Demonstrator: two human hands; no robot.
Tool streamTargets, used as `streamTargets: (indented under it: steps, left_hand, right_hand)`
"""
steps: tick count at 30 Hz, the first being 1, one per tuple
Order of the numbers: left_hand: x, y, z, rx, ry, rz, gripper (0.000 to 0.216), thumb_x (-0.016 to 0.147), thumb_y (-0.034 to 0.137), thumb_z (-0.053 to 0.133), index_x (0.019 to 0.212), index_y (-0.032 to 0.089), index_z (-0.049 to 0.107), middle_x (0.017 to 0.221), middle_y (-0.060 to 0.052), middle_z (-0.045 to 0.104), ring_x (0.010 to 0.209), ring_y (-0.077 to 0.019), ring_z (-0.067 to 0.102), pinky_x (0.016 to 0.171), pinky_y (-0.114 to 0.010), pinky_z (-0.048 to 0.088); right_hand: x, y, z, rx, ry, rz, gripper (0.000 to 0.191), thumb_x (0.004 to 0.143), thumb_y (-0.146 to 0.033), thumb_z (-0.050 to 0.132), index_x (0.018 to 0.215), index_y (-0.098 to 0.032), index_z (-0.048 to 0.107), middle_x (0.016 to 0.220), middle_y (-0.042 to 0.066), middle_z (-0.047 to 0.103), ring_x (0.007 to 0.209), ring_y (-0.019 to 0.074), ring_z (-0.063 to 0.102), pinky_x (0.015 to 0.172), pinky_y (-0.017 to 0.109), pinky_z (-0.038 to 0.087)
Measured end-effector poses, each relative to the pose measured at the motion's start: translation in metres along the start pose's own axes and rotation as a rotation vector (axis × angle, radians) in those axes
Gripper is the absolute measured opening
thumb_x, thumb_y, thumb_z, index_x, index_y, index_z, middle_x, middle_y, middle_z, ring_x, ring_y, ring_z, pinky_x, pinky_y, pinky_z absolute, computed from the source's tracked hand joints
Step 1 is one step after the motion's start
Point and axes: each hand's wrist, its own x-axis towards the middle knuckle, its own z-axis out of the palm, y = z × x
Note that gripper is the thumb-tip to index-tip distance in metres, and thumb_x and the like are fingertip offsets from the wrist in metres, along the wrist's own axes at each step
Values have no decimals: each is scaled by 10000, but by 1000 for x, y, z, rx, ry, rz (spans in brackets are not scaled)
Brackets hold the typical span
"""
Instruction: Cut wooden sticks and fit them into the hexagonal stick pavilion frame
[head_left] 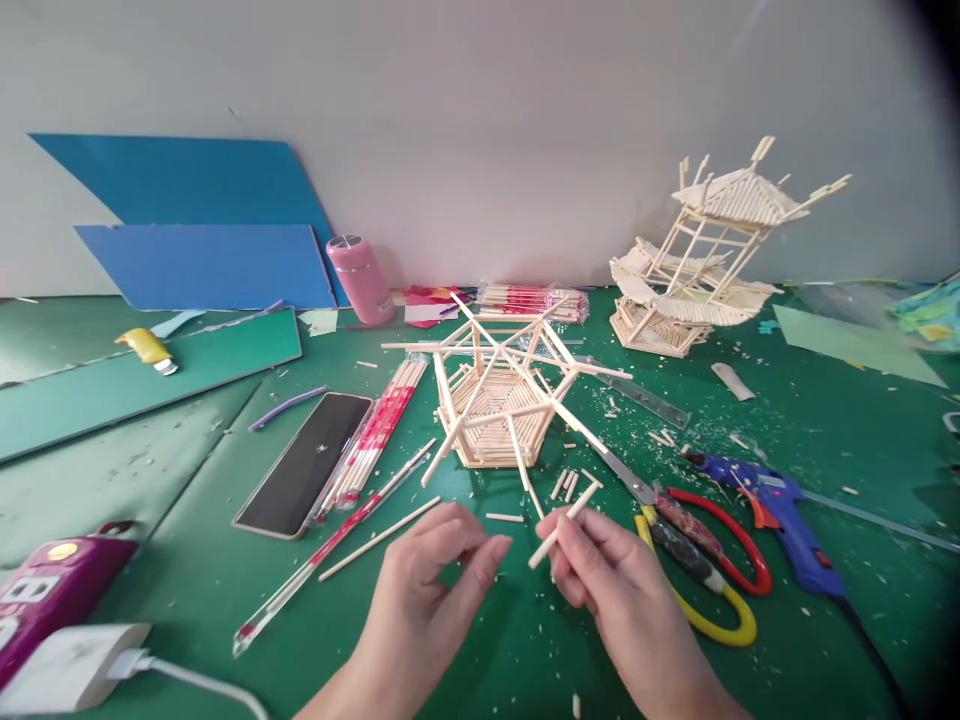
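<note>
Stick piece [564, 527], short and pale, is pinched between the thumb and fingers of the right hand [611, 575], in the middle of the worktop's near half [506, 660]. It slants across the grip: its lower end juts out past the fingertips toward the left hand, its upper end points toward the worktop's far right corner. The left hand [427, 575] sits just beside it, apart from the piece, with fingers curled and thumb near the index finger; whether those tips press together I cannot tell.

Beyond both hands, toward the far edge, stands the hexagonal stick frame [499, 410]. One of its slanting rods comes down by the right fingertips; contact is unclear. A short offcut [504, 518] lies between the hands and the frame, and a longer loose stick [380, 539] ends near the left knuckles.

Scissors [684, 543] lie just beyond the right hand on the side of the right edge, with a blue glue gun [784, 505] farther over. A phone [307, 465] lies toward the left edge.
</note>
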Motion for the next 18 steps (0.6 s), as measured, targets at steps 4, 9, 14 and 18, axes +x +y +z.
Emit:
streamTargets:
  steps: [4, 9, 14, 18]
  left_hand:
    - [0, 10, 10, -210, -37, -36, 112, 797, 184, 559, 818, 162, 666, 767, -60, 619, 658, -152, 565, 588, -244, 467]
    - [3, 13, 21, -397, -126, -162, 150, 804, 218, 558, 838, 166, 695, 795, -68, 604, 710, -174, 548, 634, -294, 453]
    - [3, 10, 25, -554, -116, -230, 121, 779, 223, 601, 759, 178, 711, 758, -53, 583, 713, -171, 529, 626, -288, 430]
    - [4, 9, 25, -606, -125, -249, 109, 773, 213, 614, 742, 191, 716, 759, -43, 581, 733, -163, 526, 648, -275, 419]
  right_hand:
    - [-4, 1, 0, -476, -132, -327, 252, 880, -303, 426, 693, -192, 555, 591, -6, 526, 530, 121, 480, 492, 230, 337]
    - [-4, 8, -1, -682, -196, -504, 222, 880, -220, 356, 749, -179, 532, 685, 52, 590, 603, 166, 542, 549, 263, 411]
    - [-3, 11, -2, -758, -198, -544, 215, 876, -203, 356, 815, -181, 560, 747, 69, 631, 660, 186, 582, 589, 286, 460]
    - [-6, 10, -15, -869, -217, -479, 207, 884, -240, 372, 901, -198, 575, 757, 48, 626, 676, 179, 598, 604, 288, 487]
